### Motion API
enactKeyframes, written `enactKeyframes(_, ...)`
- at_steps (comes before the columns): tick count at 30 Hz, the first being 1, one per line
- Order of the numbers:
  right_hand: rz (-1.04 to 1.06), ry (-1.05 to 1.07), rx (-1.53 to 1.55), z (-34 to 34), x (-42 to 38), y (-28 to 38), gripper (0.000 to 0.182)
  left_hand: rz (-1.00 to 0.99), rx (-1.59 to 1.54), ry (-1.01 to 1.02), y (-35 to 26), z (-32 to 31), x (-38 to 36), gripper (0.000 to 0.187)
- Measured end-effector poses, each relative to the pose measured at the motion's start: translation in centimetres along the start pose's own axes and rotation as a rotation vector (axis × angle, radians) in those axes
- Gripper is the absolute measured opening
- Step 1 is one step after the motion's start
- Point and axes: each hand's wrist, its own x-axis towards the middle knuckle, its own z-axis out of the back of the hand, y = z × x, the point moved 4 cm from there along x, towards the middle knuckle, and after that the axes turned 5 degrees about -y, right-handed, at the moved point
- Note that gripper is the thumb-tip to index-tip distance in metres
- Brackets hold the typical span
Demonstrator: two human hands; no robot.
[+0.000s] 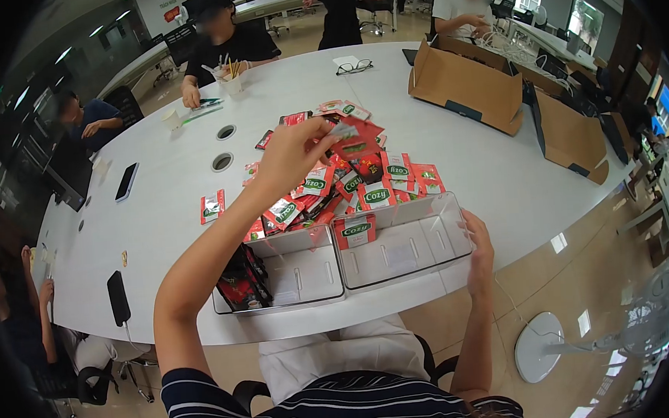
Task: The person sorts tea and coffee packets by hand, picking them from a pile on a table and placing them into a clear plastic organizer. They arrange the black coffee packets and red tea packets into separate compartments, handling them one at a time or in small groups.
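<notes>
Sachet (359, 138) in left grip (293, 150) blurred; forearm (221, 227) hides part of pile (350, 183).

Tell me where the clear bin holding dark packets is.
In the head view, that clear bin sits left of centre near the table's close edge, beside the other clear bin and in front of the packet pile.
</notes>
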Motion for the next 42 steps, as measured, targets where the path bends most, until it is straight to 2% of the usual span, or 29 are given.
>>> enactKeyframes(5, -0.104, 0.083, -0.009, 1.7, 3.8, -1.6, 0.043, -0.440, 0.371, -0.126, -4.4, 2.7, -6.6, 0.016)
enactKeyframes(7, -0.139, 0.170, -0.091, 1.1, 7.0, -2.3, 0.035, -0.447, 0.388, -0.097, -6.4, 2.8, -9.2, 0.019)
enactKeyframes(9, 0.016, 0.310, -0.279, -0.7, 9.4, -2.1, 0.038, -0.468, 0.370, -0.117, -7.5, 2.2, -12.2, 0.026)
enactKeyframes(10, 0.098, 0.379, -0.373, -1.7, 10.0, -2.2, 0.041, -0.417, 0.334, -0.132, -7.7, 1.7, -13.6, 0.025)
enactKeyframes(13, 0.132, 0.456, -0.321, -4.1, 10.9, -3.4, 0.043, -0.212, 0.280, -0.223, -7.1, 0.5, -17.2, 0.021)
enactKeyframes(14, 0.089, 0.468, -0.387, -4.4, 11.5, -3.8, 0.042, -0.136, 0.270, -0.260, -6.5, 0.2, -17.8, 0.019)
enactKeyframes(17, -0.003, 0.475, -0.583, -4.9, 12.8, -4.2, 0.037, 0.153, 0.002, -0.367, -4.7, -0.8, -18.4, 0.013)
enactKeyframes(19, -0.005, 0.440, -0.714, -4.9, 13.2, -3.7, 0.032, 0.253, -0.158, -0.354, -4.9, -0.5, -17.2, 0.012)
enactKeyframes(21, 0.090, 0.377, -0.662, -4.8, 13.9, -3.9, 0.029, 0.426, -0.387, -0.316, -4.7, -0.5, -16.5, 0.013)
enactKeyframes(22, 0.137, 0.346, -0.638, -4.8, 14.4, -4.1, 0.028, 0.406, -0.424, -0.330, -4.0, -0.9, -16.5, 0.015)
enactKeyframes(25, 0.087, 0.298, -0.530, -4.7, 16.1, -4.8, 0.030, 0.454, -0.668, -0.374, -2.9, -1.8, -16.8, 0.016)
enactKeyframes(28, 0.157, 0.372, -0.388, -6.3, 16.6, -5.1, 0.031, 0.500, -0.685, -0.323, -2.7, -1.3, -17.6, 0.016)
enactKeyframes(31, 0.200, 0.609, -0.303, -8.8, 15.8, -4.5, 0.034, 0.526, -0.689, -0.338, -2.7, -1.0, -17.8, 0.017)
enactKeyframes(34, 0.246, 0.695, -0.461, -10.0, 15.4, -4.4, 0.041, 0.545, -0.690, -0.371, -2.7, -1.1, -17.8, 0.020)
enactKeyframes(37, 0.260, 0.694, -0.681, -10.3, 15.9, -4.6, 0.040, 0.560, -0.691, -0.414, -2.5, -1.2, -17.8, 0.022)
enactKeyframes(40, 0.410, 0.666, -0.702, -10.2, 16.4, -5.0, 0.033, 0.556, -0.684, -0.417, -2.4, -0.9, -18.0, 0.022)
enactKeyframes(42, 0.421, 0.572, -0.666, -9.4, 17.0, -4.4, 0.026, 0.550, -0.684, -0.396, -2.2, -0.9, -18.2, 0.021)
